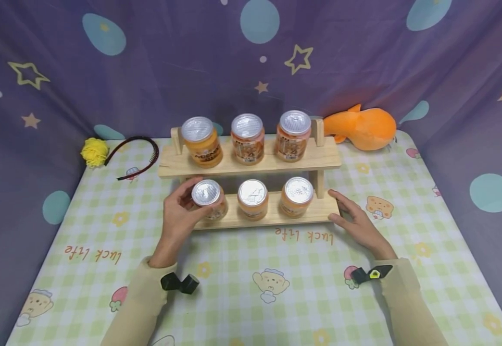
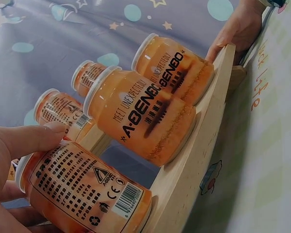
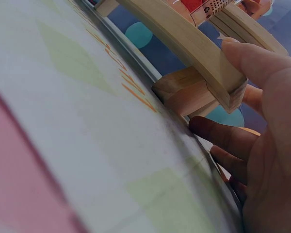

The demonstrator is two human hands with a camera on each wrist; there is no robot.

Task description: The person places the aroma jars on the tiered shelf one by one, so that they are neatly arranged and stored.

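Note:
A two-tier wooden shelf [image 1: 272, 220] stands mid-table with three lidded jars on each tier. My left hand [image 1: 179, 211] grips the lower-left jar [image 1: 207, 193], thumb in front and fingers behind. In the left wrist view, that jar [image 2: 87, 189] shows a printed label with a barcode, and its base is at the lower board. The lower middle jar [image 1: 253, 199] and lower right jar [image 1: 297, 197] stand upright beside it. My right hand [image 1: 357, 218] holds the right end of the lower board, thumb at the front corner; the right wrist view shows this board end [image 3: 228, 92] close up.
On the upper tier stand a left jar [image 1: 202, 142], a middle jar [image 1: 247, 138] and a right jar [image 1: 293, 135]. An orange plush toy [image 1: 365, 127] lies behind right; a dark headband [image 1: 147, 144] and a yellow yarn ball [image 1: 94, 152] lie back left. A patterned curtain [image 1: 169, 62] borders the table.

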